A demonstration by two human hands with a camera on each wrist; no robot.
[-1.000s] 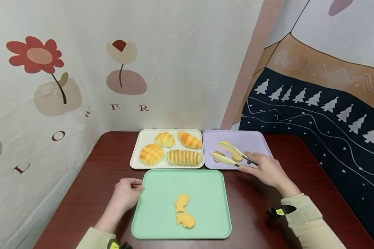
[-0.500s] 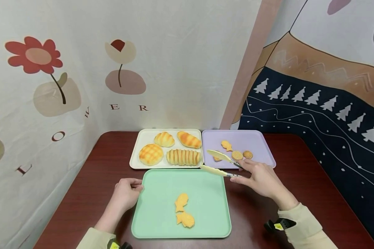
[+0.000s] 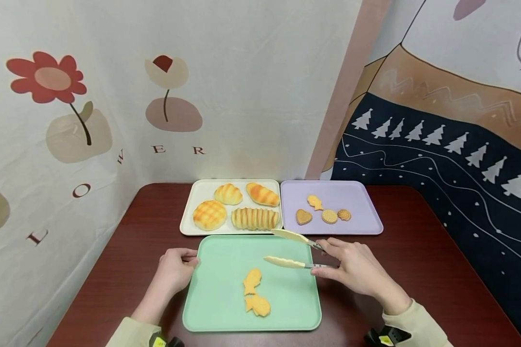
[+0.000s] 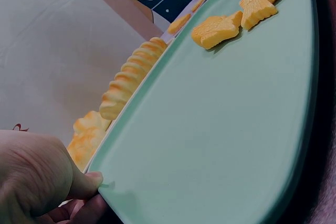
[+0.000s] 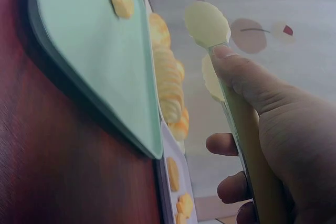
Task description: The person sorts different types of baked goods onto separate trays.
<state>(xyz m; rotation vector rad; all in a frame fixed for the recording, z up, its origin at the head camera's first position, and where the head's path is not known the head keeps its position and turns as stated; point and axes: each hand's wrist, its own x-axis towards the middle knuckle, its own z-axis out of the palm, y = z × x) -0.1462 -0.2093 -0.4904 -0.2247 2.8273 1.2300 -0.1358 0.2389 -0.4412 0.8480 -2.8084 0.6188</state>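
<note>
My right hand (image 3: 351, 265) holds a pair of tongs (image 3: 291, 263) with cream-coloured tips, spread apart with nothing between them, above the right part of the green tray (image 3: 217, 308). Two fish-shaped cookies (image 3: 258, 305) lie on that tray, one just behind the other. At the tray's left edge, my left hand (image 3: 178, 270) pinches the rim between thumb and fingers, as the left wrist view shows with the thumb (image 4: 93, 179) on top. Behind to the right, a lilac tray (image 3: 360, 202) bears a fish-shaped cookie (image 3: 314, 202), a heart-shaped cookie (image 3: 304, 217) and two round cookies (image 3: 329, 216).
A cream tray (image 3: 186, 221) with several breads, among them a long ridged loaf (image 3: 255, 219), stands behind the green tray, beside the lilac one. All rest on a dark red-brown table (image 3: 126, 260). A printed cloth (image 3: 252, 96) hangs behind the table.
My right hand has drawn the spread tongs from over the lilac tray toward me and left, over the green tray. The cookies on the lilac tray are uncovered. The left hand stays at the rim.
</note>
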